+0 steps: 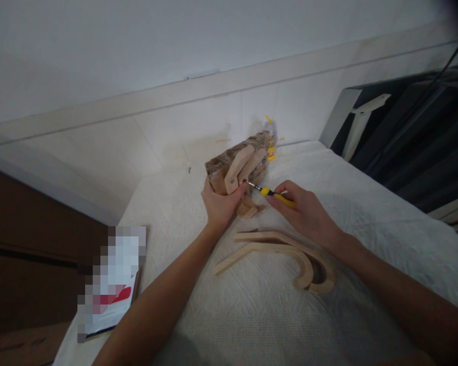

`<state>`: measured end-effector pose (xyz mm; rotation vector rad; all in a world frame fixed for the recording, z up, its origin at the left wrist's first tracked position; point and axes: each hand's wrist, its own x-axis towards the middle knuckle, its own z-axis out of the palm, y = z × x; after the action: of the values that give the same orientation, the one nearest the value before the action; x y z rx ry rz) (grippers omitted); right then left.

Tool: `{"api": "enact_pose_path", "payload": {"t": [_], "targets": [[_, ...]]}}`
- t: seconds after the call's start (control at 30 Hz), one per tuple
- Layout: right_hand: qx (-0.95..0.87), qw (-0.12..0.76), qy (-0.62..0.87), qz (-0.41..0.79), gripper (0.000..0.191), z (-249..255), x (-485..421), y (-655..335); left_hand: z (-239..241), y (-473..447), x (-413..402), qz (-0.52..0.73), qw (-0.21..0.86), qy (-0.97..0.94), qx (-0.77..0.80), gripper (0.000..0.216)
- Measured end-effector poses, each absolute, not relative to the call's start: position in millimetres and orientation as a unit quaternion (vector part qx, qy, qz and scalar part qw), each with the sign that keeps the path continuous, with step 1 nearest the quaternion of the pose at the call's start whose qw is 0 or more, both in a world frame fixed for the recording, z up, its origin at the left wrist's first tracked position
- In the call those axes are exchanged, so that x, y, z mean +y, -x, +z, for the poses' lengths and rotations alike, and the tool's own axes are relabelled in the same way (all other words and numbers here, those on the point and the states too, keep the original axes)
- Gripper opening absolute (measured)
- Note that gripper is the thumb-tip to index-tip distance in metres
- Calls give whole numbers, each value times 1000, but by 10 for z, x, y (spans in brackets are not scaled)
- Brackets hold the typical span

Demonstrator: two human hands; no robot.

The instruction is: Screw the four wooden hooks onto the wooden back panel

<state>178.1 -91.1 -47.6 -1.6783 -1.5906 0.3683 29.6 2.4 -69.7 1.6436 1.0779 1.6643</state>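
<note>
My left hand (pixel 221 206) is closed round the lower end of angled wooden pieces (pixel 237 168), its thumb lying near a hole in the wood. Behind them leans a brown box (pixel 223 156) wrapped in shiny clear film or tape. My right hand (pixel 303 208) grips the yellow-and-black handle of a screwdriver (pixel 266 191). Its metal tip meets the wood at the dark hole, just above the left thumb. A short curved wooden end (pixel 248 209) shows below the left hand. Two hook-shaped wooden strips (pixel 286 249) lie side by side on the cloth under my right forearm.
A white cloth (pixel 252 315) covers the surface. Against the wall stands a small clear bottle with yellow parts (pixel 272 145). A flat box with a red mark (pixel 116 290) lies at the left edge. A dark metal-framed object (pixel 400 132) stands at the right.
</note>
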Motion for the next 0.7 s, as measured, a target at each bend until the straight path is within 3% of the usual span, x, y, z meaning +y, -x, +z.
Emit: {"api": "enact_pose_path", "payload": {"t": [0.1, 0.23, 0.37, 0.5, 0.7], "targets": [[-636, 406, 648, 101, 24, -535, -926, -1775, -703, -292, 30, 621, 286, -612, 397, 51], [-647, 386, 657, 31, 11, -606, -921, -1825, -703, -286, 36, 626, 293, -609, 390, 51], [-645, 324, 692, -19, 18, -641, -884, -1875, -716, -274, 54, 622, 287, -606, 405, 50], [-670, 248, 699, 22, 36, -619, -865, -1854, -741, -262, 74, 618, 285, -600, 420, 54], [-651, 315, 689, 49, 25, -545, -927, -1797, -755, -263, 72, 617, 293, -603, 411, 57]]}}
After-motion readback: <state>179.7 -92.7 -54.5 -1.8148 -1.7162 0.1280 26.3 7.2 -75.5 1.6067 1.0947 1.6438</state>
